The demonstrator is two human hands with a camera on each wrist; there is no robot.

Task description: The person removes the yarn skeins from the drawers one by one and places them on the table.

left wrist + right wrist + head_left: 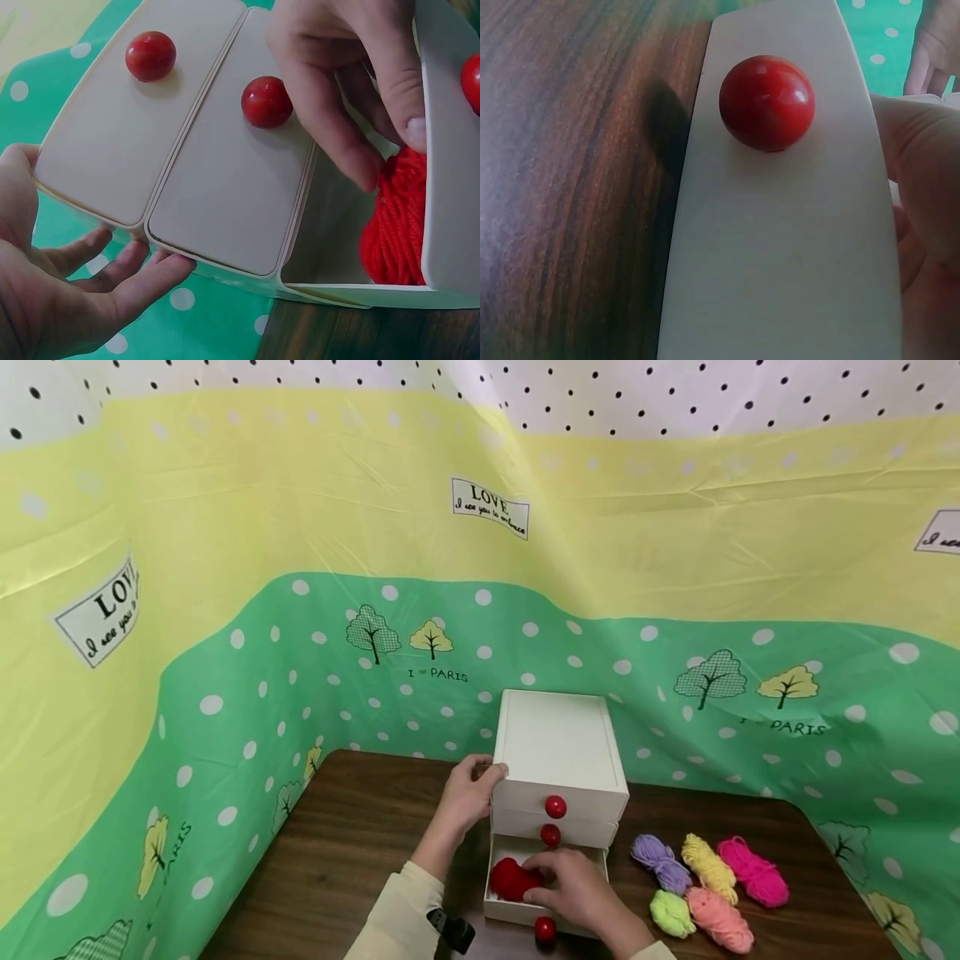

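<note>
A white three-drawer cabinet (558,735) with round red knobs stands on the table; its bottom drawer (506,911) is pulled out. Inside that drawer lies a skein of red yarn (510,880). My right hand (573,878) reaches in over the drawer front, its thumb and fingers pinching the near end of the skein. My left hand (467,795) rests against the cabinet's left side, thumb at the top edge. In the left wrist view, the fingers of the left hand (82,289) lie fairly straight along the side. The right wrist view shows the drawer's red knob (767,103) close up.
Right of the cabinet several yarn skeins lie together on the dark wooden table (360,827): purple (660,862), yellow (708,867), magenta (753,871), lime green (671,913) and salmon (720,919). A patterned curtain (420,710) hangs behind and to the left.
</note>
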